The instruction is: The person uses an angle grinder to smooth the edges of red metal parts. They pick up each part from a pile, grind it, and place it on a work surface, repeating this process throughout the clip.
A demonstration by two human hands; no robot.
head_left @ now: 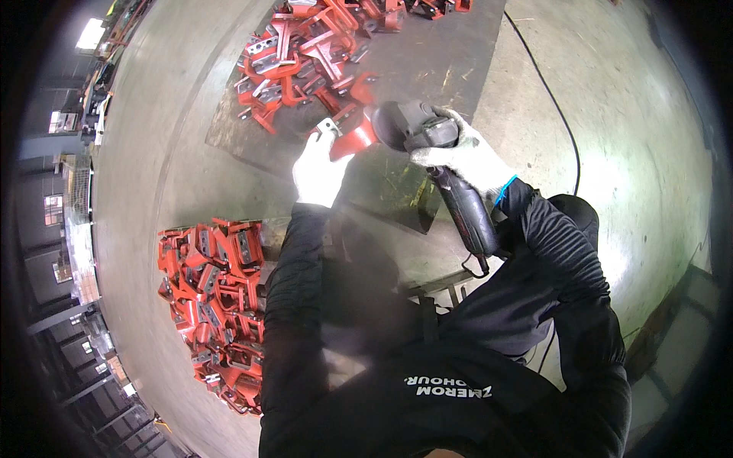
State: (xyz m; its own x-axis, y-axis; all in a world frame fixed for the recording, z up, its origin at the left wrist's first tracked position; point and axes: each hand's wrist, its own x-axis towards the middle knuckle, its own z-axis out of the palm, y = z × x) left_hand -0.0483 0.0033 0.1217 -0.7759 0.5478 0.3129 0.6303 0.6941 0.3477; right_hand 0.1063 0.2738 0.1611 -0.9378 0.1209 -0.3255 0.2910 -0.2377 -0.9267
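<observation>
My left hand (317, 172), in a white glove, is closed around one end of a red metal bracket (356, 140) over the dark plate. A white-gloved right hand (475, 157) of mine grips a black angle grinder (467, 212) by its head, the body slanting down toward my leg. The grinder's round disc (389, 126) meets or nearly meets the bracket's right end; contact is hard to make out in the haze there.
Many red brackets (294, 65) are heaped on a dark metal plate (447, 72) ahead. Another pile of red brackets (217, 301) lies by my left arm. A black cable (561, 111) runs along the concrete floor (634, 137) at right. Shelving lines the far left.
</observation>
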